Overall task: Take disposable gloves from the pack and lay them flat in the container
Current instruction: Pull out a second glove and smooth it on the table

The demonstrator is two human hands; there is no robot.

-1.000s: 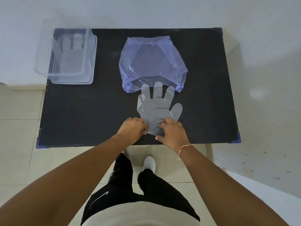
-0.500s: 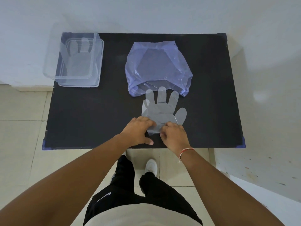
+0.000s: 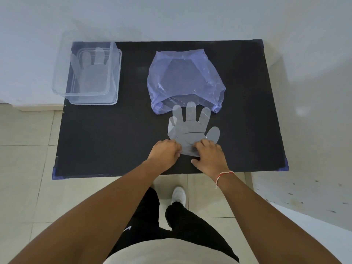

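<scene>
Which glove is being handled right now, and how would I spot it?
Start at the black table and find the bluish plastic pack near its middle. Just in front of the pack's mouth lies a clear glove, spread flat, with both hands pinching its cuff. Unlike the other glove, it is outside the clear container at the far left corner.

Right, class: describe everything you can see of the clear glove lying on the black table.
The glove is thin, see-through, creased plastic, lying flat on the black table. Its fingers point away toward the purple pack, fingertips at the pack's open mouth; its thumb sticks out to the right. The left hand and right hand both pinch its cuff end.
</scene>
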